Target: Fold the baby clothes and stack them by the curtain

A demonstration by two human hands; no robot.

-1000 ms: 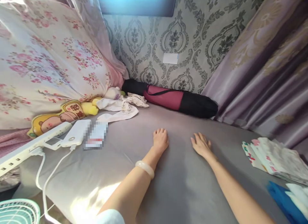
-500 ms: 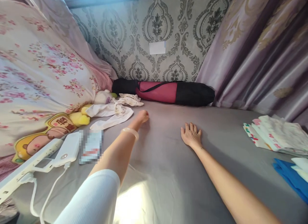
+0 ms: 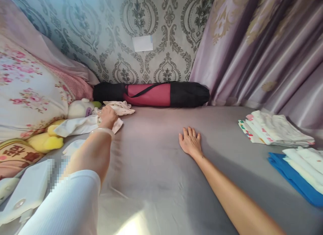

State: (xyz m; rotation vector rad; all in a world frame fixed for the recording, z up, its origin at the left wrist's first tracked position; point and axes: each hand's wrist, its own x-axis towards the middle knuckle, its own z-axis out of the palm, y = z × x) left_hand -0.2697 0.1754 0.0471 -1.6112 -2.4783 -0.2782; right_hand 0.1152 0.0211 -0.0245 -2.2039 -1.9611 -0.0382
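A single head-worn camera is looking forward and down across a grey bed sheet, facing a patterned wall, sitting close above the left hand and right hand.

My left hand covers its own fingers on the crumpled white cloth; the pixelated patch is unreadable.

Bed sheet: grey cloth, smooth, faint sheen, lightly creased.
White garment: soft cloth, matt, crumpled.
Bangle: pale, smooth, glossy; material not discernible.
Roll bag: red and black woven fabric, matt.
Curtain: mauve cloth, satiny, shiny along the folds.
Power bank: white plastic, smooth.
Plush toy: yellow, fuzzy pile.
Folded cloths: printed fabric, matt.
Sleeve: white ribbed knit.
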